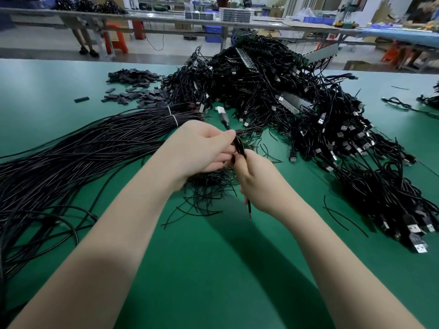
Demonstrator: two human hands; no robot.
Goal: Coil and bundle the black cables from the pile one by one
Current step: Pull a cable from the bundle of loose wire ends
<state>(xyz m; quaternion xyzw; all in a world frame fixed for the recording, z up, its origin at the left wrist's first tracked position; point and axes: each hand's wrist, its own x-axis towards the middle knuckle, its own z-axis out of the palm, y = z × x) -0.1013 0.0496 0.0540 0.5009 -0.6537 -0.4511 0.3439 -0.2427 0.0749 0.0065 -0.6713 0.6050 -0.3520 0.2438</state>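
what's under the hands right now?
Under the left hand and right hand, which pinch a black cable, lies a tangle of thin black wires on the green table. Directly beneath is covered.

2 hands in frame: left hand (199, 148), right hand (259, 184), both pinching 1 black cable (240, 146) at centre. 1 big tangled pile (285, 96) of USB cables, upper right, too many to count. 1 long sheaf of straight cables (83, 150) at left, with 2 white ties (174, 119). 1 scatter of short black sleeves (133, 78), upper left, uncountable. 1 green table (213, 269). 2 red stools, top left.
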